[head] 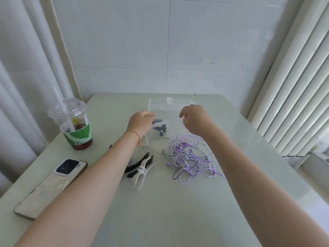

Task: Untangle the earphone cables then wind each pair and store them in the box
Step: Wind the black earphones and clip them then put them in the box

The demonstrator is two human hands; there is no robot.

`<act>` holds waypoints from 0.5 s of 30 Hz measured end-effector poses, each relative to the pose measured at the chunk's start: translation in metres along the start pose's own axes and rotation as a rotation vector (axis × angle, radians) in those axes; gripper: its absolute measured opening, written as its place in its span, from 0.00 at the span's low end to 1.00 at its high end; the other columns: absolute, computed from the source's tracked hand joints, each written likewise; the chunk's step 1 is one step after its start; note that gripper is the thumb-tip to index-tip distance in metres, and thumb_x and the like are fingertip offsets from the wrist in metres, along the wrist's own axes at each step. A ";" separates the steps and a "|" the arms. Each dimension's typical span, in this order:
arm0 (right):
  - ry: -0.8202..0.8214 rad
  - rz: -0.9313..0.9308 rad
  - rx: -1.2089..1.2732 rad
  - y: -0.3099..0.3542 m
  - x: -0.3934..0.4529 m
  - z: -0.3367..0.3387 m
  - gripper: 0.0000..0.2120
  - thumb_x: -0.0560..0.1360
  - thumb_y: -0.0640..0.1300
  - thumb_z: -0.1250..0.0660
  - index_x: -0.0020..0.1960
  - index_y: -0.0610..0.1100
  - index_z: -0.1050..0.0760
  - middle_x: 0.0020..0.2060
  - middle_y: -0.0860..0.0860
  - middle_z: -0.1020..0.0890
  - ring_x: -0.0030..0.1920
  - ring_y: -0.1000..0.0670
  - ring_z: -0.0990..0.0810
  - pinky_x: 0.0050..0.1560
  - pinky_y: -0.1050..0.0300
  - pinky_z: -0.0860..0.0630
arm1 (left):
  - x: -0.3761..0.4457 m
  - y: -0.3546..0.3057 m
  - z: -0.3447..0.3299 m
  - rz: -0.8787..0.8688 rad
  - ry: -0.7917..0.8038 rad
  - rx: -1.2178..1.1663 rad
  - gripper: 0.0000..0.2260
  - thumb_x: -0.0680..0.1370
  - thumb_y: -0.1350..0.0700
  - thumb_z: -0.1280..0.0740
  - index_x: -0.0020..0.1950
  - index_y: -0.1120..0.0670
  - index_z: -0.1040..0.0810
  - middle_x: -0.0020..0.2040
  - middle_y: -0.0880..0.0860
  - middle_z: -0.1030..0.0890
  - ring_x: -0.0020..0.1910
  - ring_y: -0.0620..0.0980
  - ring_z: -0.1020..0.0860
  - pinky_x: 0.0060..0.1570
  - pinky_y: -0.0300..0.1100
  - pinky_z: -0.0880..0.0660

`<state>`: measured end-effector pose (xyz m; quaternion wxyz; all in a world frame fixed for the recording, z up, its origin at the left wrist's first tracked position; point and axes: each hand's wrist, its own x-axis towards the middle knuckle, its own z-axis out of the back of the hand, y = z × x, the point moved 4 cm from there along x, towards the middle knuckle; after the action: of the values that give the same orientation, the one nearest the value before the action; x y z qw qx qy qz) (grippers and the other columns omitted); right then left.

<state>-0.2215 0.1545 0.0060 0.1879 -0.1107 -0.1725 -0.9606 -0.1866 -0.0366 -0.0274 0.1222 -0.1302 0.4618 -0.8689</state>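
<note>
A clear plastic box [161,104] stands at the back middle of the table, with a wound black earphone pair [160,129] showing through it. My left hand [140,123] is at the box's left front corner, its fingers curled over the rim. Over the right side of the box hovers my right hand [195,119], fingers loosely curled and holding nothing. A tangle of purple and pale green earphone cables [187,156] lies on the table in front of the box, under my right forearm.
A white clip-shaped winder [142,173] and a black one [132,167] lie beside my left forearm. A lidded drink cup with a straw [75,125] stands at the left, and a phone [53,184] lies near the left edge. A radiator lines the right.
</note>
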 end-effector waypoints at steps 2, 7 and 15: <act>0.039 -0.036 0.137 -0.005 -0.017 0.005 0.18 0.75 0.33 0.45 0.52 0.46 0.19 0.55 0.48 0.19 0.58 0.46 0.23 0.57 0.56 0.27 | -0.003 -0.001 0.002 -0.029 0.009 0.038 0.17 0.77 0.59 0.42 0.61 0.51 0.20 0.62 0.55 0.21 0.52 0.53 0.22 0.50 0.38 0.30; 0.372 -0.006 0.001 -0.013 -0.048 -0.007 0.14 0.74 0.38 0.38 0.56 0.44 0.19 0.57 0.49 0.19 0.59 0.47 0.22 0.61 0.54 0.26 | -0.024 -0.015 0.006 -0.103 -0.109 0.050 0.15 0.77 0.59 0.39 0.61 0.51 0.22 0.63 0.55 0.29 0.62 0.51 0.29 0.55 0.36 0.37; 0.096 -0.119 0.444 -0.015 -0.042 0.002 0.03 0.78 0.41 0.40 0.48 0.45 0.27 0.39 0.50 0.16 0.41 0.48 0.20 0.35 0.58 0.27 | -0.060 -0.032 -0.048 -0.192 0.265 -0.054 0.07 0.74 0.51 0.28 0.50 0.49 0.19 0.45 0.47 0.18 0.45 0.47 0.20 0.49 0.40 0.23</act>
<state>-0.1890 0.1819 -0.0086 0.1585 -0.0105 -0.3766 -0.9127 -0.1495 0.0377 -0.0337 -0.0267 -0.0611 0.4826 -0.8733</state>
